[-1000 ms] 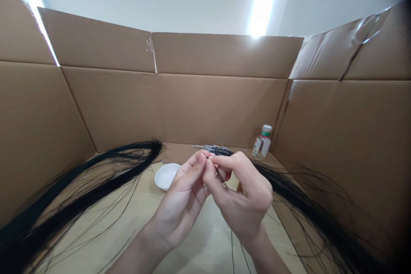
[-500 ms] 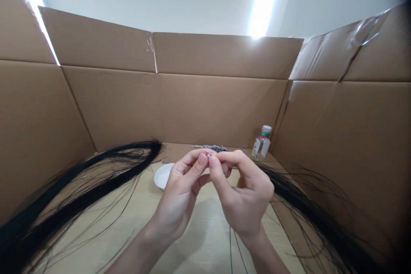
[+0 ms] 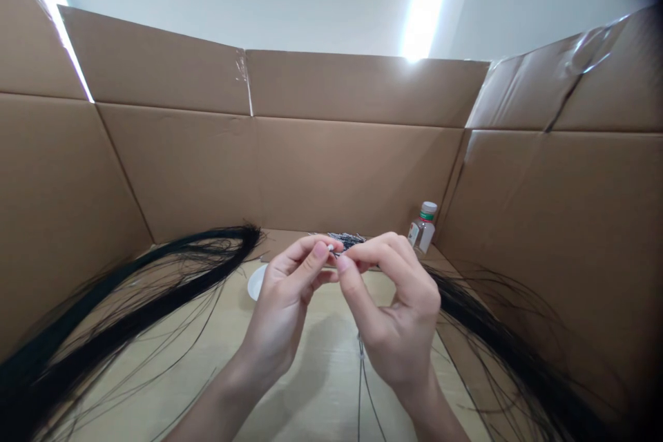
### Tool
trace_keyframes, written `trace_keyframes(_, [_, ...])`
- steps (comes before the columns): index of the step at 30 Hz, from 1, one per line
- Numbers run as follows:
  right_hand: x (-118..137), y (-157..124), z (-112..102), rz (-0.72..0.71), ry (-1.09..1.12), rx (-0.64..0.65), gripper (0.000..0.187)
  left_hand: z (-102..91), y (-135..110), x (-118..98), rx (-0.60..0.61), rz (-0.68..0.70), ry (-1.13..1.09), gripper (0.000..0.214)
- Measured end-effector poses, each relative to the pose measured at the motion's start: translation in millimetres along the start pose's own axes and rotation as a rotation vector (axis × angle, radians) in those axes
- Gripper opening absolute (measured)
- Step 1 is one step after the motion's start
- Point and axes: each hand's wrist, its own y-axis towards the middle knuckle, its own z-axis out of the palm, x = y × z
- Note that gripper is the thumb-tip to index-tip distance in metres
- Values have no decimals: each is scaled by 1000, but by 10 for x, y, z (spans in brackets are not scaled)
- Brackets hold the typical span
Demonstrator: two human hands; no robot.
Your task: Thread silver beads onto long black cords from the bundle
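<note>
Pinching a small white piece (image 3: pixel 331 248) in the left hand (image 3: pixel 282 297) and a thin dark strand (image 3: pixel 336 254) in the right hand (image 3: pixel 396 300), close together above a pale tabletop (image 3: pixel 321 387); seemingly engaged in fine fingertip work, likely calling next for steady pinches; enclosed by cardboard walls (image 3: pixel 357 173) beneath a strip light (image 3: pixel 429 0).

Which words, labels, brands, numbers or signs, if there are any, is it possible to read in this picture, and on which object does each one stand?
No text can be read.
Clear bottle at the back right: its label and green neck band are too small and blurred to read.
Cardboard walls: no printing seen.
White bowl: no mark on the visible part.
</note>
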Motion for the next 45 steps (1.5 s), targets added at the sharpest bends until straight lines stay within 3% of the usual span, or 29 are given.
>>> trace_keyframes(27, [-38,-3,24,-43,-54,-34,19,6,5,21,-31,1,59,16])
trace_keyframes(36, [-73,-17,30,-79,-58,-55,16,-25,35,47,-56,76,159,18])
trace_keyframes(42, [-103,-16,55,-219,-79,-106,17,4,10,-20,49,-94,-47,13])
trace_keyframes(45, [-107,-8,56,-232,-101,-113,17,14,-2,-41,65,-116,-72,13])
